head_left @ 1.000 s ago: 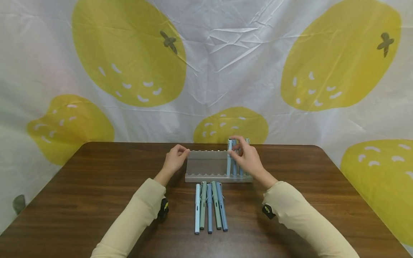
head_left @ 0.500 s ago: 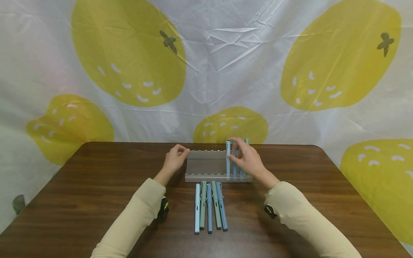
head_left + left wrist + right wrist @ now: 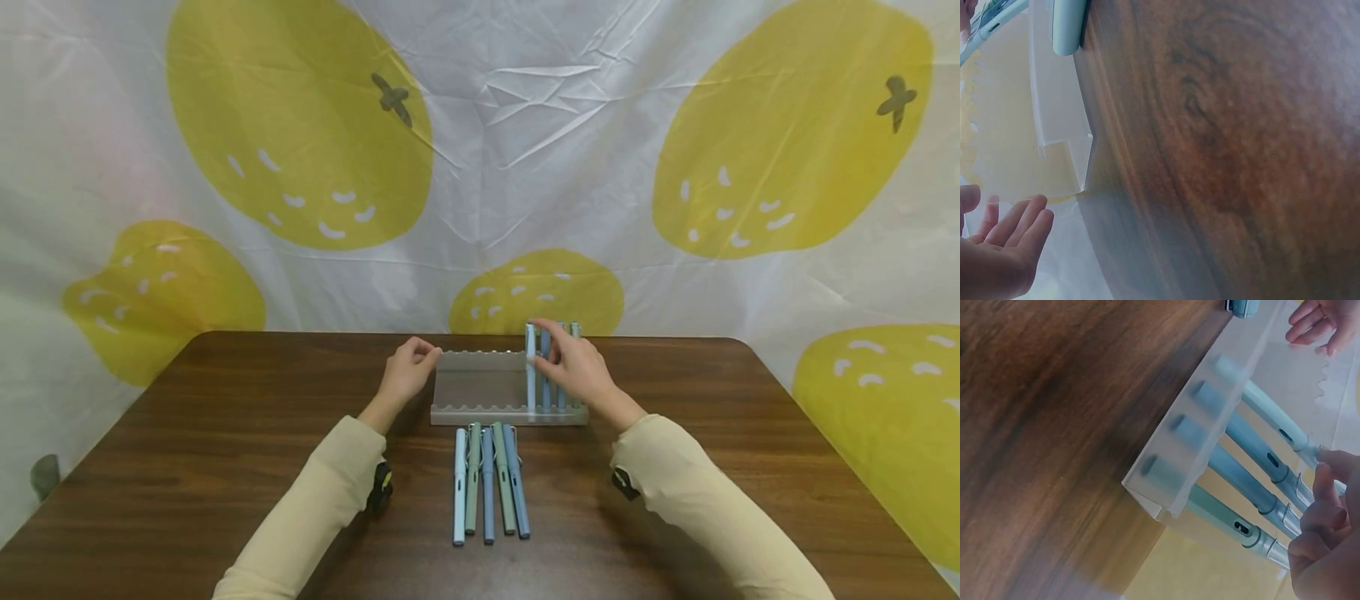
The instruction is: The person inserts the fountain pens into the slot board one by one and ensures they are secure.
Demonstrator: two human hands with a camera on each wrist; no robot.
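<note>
At the clear rack (image 3: 480, 385), both hands are at work: the right hand (image 3: 576, 365) pinches the cap of a pale blue pen (image 3: 531, 390) with thumb and finger, and the left hand (image 3: 406, 371) pinches the rack's upper left corner. The held pen leans back in a notch (its lower end sits behind the front lip). To its right, also in the rack, come two blue pens (image 3: 1254, 447) and, at the end, a green pen (image 3: 1219, 515). Just in front, five pens (image 3: 488, 483) lie side by side on the dark wooden counter (image 3: 225, 442): pale blue, green, blue, green, blue. Cream sleeves (image 3: 300, 500) cover both forearms. Behind hangs a white cloth (image 3: 495, 200) printed with yellow fruit.
</note>
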